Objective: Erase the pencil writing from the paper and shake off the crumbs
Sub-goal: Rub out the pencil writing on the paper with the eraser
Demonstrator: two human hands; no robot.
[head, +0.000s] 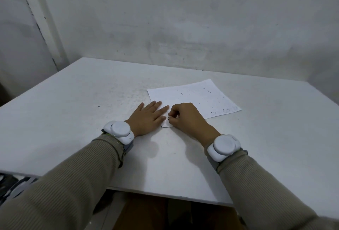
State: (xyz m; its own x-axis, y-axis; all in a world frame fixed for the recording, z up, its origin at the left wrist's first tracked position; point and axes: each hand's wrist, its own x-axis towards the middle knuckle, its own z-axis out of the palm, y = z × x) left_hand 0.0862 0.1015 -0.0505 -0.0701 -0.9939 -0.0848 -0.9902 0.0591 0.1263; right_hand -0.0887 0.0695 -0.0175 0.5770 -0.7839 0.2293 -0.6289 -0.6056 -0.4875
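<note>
White table (scuffed, speckled grey), stained whitewashed wall behind it, brown floor below its near edge

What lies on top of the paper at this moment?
Dark crumbs scattered across the paper, faint pencil writing along its near edge, the left hand flat on the near corner. The right hand curls over that corner; what it pinches, likely an eraser, is hidden.

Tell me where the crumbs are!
In the head view, dark crumbs lie scattered over the paper, right of centre on the table, beyond the right hand.
</note>
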